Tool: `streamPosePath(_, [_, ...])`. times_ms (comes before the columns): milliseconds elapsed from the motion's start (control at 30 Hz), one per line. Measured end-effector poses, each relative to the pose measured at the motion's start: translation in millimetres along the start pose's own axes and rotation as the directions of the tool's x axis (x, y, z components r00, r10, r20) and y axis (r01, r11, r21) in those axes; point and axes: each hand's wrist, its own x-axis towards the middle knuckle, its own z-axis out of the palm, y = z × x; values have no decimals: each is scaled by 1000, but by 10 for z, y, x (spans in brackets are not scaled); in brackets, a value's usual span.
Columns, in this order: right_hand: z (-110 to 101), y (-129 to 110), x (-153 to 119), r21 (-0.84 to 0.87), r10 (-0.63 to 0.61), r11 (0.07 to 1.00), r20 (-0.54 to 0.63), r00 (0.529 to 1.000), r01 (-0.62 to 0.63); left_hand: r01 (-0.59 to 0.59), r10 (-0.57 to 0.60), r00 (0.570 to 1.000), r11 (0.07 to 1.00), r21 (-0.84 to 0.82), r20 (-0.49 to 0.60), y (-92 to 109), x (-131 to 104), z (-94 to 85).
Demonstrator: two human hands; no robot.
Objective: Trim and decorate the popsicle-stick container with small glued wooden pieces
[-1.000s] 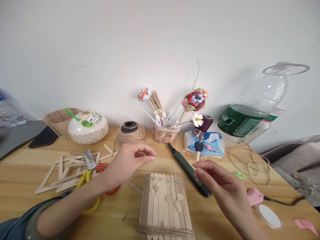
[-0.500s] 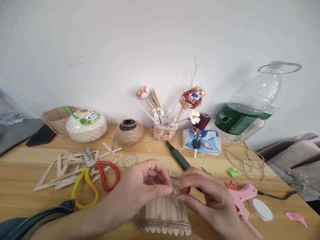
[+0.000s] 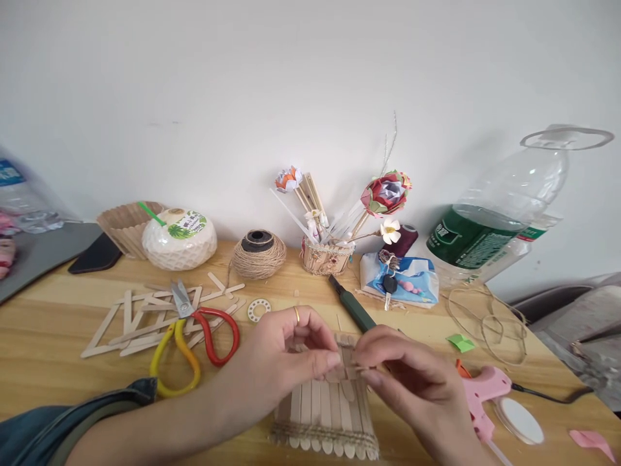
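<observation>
My left hand (image 3: 303, 346) is closed in a pinch, thumb against fingertips, over a panel of craft sticks (image 3: 320, 411). Facing it, my right hand (image 3: 405, 372) pinches too, its fingertips a short gap away. Something thin and light brown shows between the fingertips, too small to name. Under the hands the panel's sticks lie side by side, with twine (image 3: 325, 435) wrapped across near their rounded ends. A short stick piece lies on the panel's upper part, which the hands partly cover.
Scissors (image 3: 182, 317) lie on loose craft sticks (image 3: 126, 323) at left. A twine spool (image 3: 259, 255), a flower holder (image 3: 327, 257) and a large bottle (image 3: 480, 236) stand along the wall. A green-handled tool (image 3: 356, 310) lies behind my hands, a pink glue gun (image 3: 485, 391) at right.
My fingertips have drawn slightly apart, the right hand moving a little away from the left. The whole view has shifted, so things on the table appear further right.
</observation>
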Motion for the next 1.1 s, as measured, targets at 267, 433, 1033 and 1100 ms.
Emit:
streamPosePath(267, [-153,-9,80,-91,233,967,-43,971,-236,-30,33,995,999,38,-94,29,74,-113])
streamPosePath(433, [-206,8,123,-223,202,956,25,979,-191,-57,64,990,996,64,-123,13,109,-155])
streamPosePath(1033, [-152,37,128,-426,372,854,99,923,-299,-42,71,980,987,153,-185,-26,180,-244])
streamPosePath(1100, [-152,28,134,-438,378,849,116,919,-295,-50,79,980,986,160,-182,-15,181,-242])
